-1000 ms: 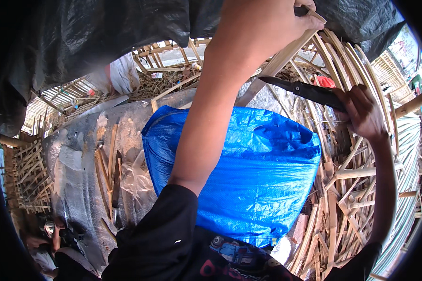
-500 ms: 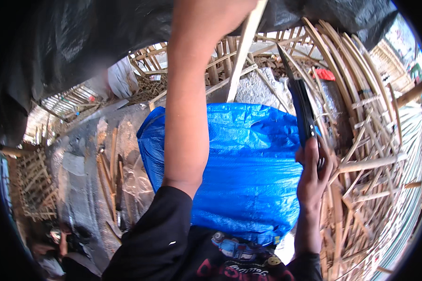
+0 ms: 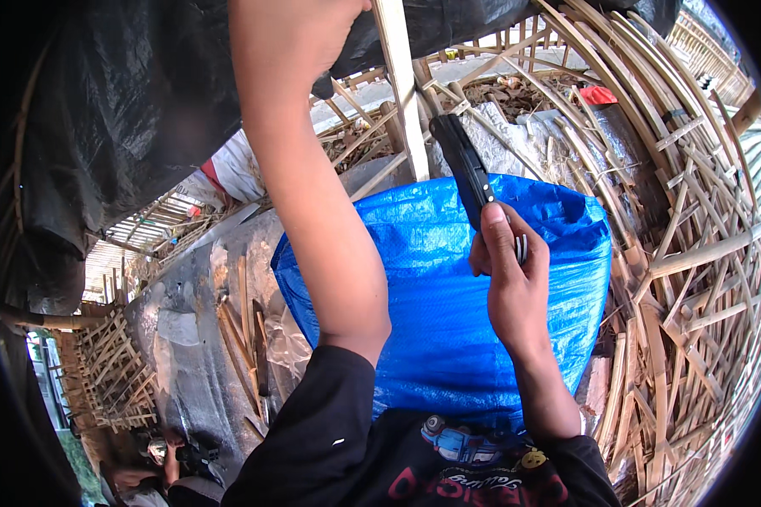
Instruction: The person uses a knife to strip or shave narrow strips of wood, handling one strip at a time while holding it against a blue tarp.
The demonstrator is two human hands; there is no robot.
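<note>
The wide blue plastic sheet [image 3: 448, 313] looks glossy; the long, pale wooden strip [image 3: 403, 89] looks smooth and matt.

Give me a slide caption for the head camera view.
Right hand holding a black-handled knife by a pale strip, with a blue sheet below.

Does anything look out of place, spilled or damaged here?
Mildly: a bright red scrap at upper right stands out against the pale strips beside it. The blue sheet is rumpled near its upper right corner. No spill shows.
</note>
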